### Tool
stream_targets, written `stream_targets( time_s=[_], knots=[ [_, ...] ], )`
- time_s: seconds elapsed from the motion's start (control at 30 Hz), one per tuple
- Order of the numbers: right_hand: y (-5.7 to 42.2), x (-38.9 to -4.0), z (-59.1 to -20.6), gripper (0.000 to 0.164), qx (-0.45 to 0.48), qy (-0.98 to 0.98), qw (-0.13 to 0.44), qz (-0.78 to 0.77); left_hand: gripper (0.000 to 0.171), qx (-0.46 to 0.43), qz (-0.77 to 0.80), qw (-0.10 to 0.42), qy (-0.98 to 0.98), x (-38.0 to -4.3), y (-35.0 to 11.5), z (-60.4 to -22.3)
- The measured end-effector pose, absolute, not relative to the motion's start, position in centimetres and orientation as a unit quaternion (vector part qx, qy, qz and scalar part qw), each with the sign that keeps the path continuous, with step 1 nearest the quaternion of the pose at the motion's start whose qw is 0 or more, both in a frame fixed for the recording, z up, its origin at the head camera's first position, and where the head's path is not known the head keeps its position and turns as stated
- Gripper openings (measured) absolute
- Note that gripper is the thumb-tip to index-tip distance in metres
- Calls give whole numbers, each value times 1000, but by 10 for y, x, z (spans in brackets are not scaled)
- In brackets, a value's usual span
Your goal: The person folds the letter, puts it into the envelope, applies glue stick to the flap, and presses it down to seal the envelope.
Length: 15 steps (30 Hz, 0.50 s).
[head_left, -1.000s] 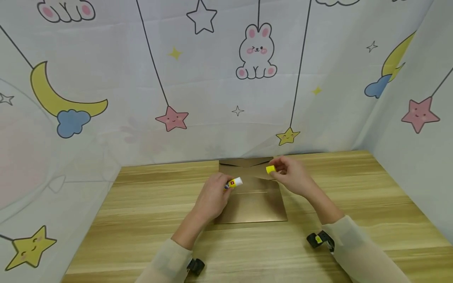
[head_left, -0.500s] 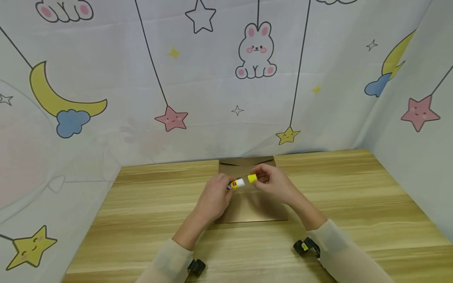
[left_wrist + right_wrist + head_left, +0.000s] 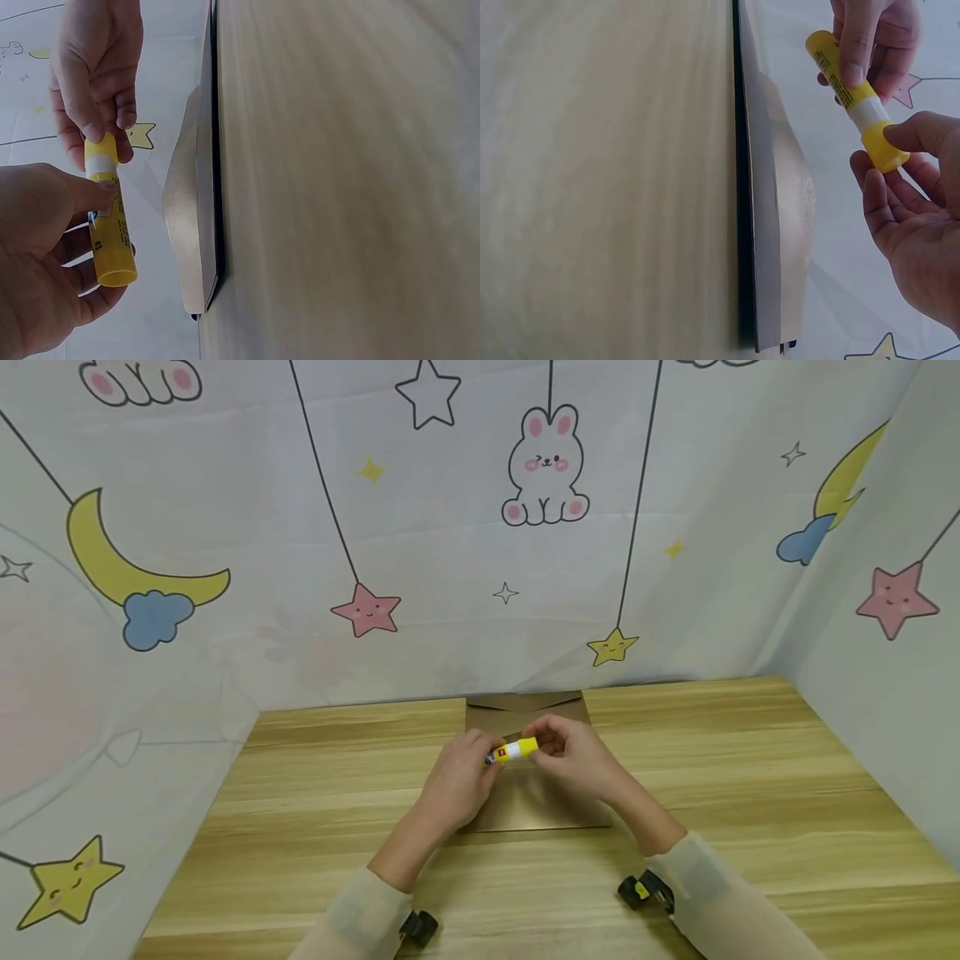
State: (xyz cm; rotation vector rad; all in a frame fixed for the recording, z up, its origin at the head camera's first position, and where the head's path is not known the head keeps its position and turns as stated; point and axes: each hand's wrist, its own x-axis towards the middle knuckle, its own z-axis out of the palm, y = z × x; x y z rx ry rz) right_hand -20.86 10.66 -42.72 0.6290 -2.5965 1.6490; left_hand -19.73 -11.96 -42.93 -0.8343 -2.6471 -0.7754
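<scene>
My left hand (image 3: 459, 781) grips the yellow body of a glue stick (image 3: 112, 238), thumb on one side and fingers curled behind it. Between the thumb and fingers of my right hand (image 3: 576, 758) is the yellow cap (image 3: 885, 148). The cap sits over the end of the glue stick, and a white band still shows between cap and body in both wrist views. Under the hands lies a bronze-brown envelope (image 3: 540, 806) on the table. Its flap (image 3: 181, 202) bulges up from the surface in the left wrist view.
A wood-grain table (image 3: 315, 818) spreads out around the envelope. Behind it hangs a white cloth (image 3: 450, 527) printed with stars, moons and a rabbit. Small black devices (image 3: 420, 928) are attached at both sleeves.
My right hand has moved left and slightly down, bringing the cap from apart onto the glue stick's white end. The left hand has stayed almost in place.
</scene>
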Motion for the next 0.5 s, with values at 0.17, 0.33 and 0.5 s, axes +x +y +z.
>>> stream_targets(
  time_s=[0.17, 0.33, 0.5],
  knots=[
    [107, -208, -429, 21, 204, -822, -2, 531, 24, -291, -263, 129, -911, -197, -120, -429],
    [107, -207, -429, 22, 206, -825, -3, 527, 25, -297, -262, 138, -908, -197, -121, -432],
    [107, -205, -429, 22, 209, -824, -3, 527, 25, -298, -266, 136, -907, -196, -122, -433]
  ],
)
